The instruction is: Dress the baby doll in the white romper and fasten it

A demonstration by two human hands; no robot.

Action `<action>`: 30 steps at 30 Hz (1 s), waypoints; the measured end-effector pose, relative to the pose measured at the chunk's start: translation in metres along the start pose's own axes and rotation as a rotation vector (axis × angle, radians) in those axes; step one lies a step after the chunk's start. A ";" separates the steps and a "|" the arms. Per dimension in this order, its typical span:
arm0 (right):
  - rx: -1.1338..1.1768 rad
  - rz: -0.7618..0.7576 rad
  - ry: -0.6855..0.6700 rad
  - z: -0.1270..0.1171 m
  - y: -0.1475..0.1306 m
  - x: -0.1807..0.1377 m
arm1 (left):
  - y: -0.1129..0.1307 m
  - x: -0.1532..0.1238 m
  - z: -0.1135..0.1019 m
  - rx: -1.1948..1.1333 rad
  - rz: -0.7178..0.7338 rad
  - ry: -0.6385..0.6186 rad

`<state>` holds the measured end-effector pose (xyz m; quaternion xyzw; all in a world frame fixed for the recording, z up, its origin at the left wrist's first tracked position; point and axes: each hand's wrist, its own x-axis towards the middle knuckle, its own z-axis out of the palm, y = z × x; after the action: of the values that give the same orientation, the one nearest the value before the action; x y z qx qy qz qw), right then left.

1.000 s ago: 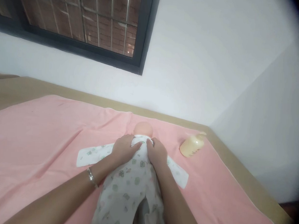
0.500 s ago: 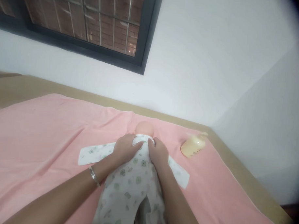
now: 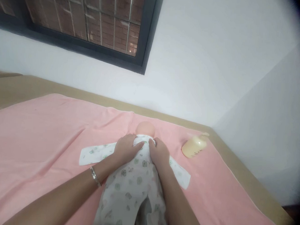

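A baby doll lies on a pink blanket, only its bare rounded head (image 3: 145, 128) showing past the neckline. Over its body is a white baby outfit (image 3: 134, 187) with small green and grey prints; both long sleeves lie spread out flat to the sides. My left hand (image 3: 126, 147), a silver bracelet on its wrist, grips the outfit at the left shoulder, thumb on the chest. At the right shoulder my right hand (image 3: 159, 152) is closed on the cloth likewise, its thumb near the neckline. The fingertips beneath are hidden.
Right of the doll a yellowish baby bottle (image 3: 194, 146) lies tilted on the pink blanket (image 3: 53, 128). Beyond the blanket runs a tan surface edge (image 3: 174, 118), then a white wall (image 3: 191, 61). A dark-framed, barred window (image 3: 94, 22) is at upper left.
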<state>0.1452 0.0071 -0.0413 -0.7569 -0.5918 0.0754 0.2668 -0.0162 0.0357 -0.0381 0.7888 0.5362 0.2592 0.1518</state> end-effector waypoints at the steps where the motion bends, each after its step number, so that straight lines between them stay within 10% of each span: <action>1: -0.011 -0.001 -0.005 -0.001 -0.001 0.000 | 0.000 0.000 0.000 0.000 0.000 -0.001; 13: -0.285 -0.291 -0.094 -0.044 -0.038 -0.040 | 0.007 -0.002 -0.010 0.097 0.018 -0.091; 23: -0.197 -0.042 -0.194 -0.021 -0.021 -0.008 | 0.041 -0.032 -0.026 0.445 0.238 -0.056; 30: -0.352 -0.256 -0.185 -0.040 -0.031 -0.030 | 0.023 -0.011 -0.027 0.278 0.169 -0.132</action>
<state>0.1270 -0.0286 0.0016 -0.7003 -0.7090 0.0054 0.0829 -0.0172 0.0161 -0.0068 0.8599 0.4875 0.1419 0.0536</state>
